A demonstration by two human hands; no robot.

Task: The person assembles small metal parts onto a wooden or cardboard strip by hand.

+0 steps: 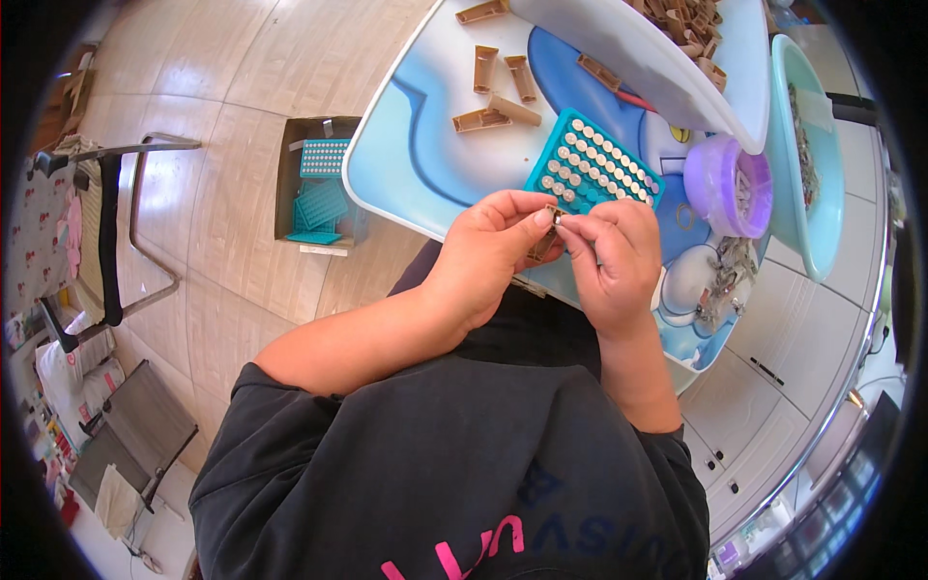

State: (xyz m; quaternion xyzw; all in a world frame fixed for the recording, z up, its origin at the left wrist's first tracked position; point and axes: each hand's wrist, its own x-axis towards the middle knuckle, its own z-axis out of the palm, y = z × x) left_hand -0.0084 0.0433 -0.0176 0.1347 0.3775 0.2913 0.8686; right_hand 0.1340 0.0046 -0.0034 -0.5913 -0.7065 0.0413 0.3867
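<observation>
My left hand (488,251) is closed on a small brown plastic casing (541,247), held over the near edge of the table. My right hand (619,261) pinches a tiny silvery piece (558,220) at the casing's upper end; its exact shape is partly hidden by my fingertips. Just beyond both hands lies a teal tray (554,145) set with rows of round, silvery pieces. More brown casings (485,70) are scattered on the blue-and-white table (425,179) at the far left of the tray.
A white bin (638,58) heaped with brown casings stands behind the tray. To the right are a purple bowl (706,208) of small parts, a pale green basin (822,232) and a pile of small metal pieces (730,280). On the floor, a box (287,208) contains teal trays.
</observation>
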